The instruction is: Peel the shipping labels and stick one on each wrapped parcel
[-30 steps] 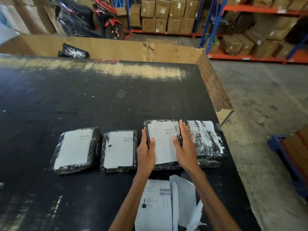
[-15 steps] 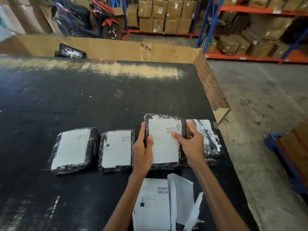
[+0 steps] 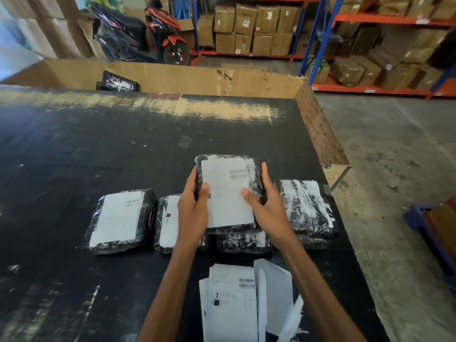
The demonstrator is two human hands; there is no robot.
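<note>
Two grips clasp one parcel [image 3: 255, 174] by its sides, left grip [image 3: 193, 208] and right grip [image 3: 269, 208] curled, thumbs on its label [image 3: 227, 206], tabletop [image 3: 123, 144] open beyond, right edge close

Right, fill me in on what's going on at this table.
A person is labelling black-wrapped parcels. The left hand and right hand grip a labelled parcel, holding it over an unlabelled parcel. The far-left parcel and its neighbour lie labelled on the black table; the right-hand parcel shows no shipping label. The label stack lies at the near edge.
</note>
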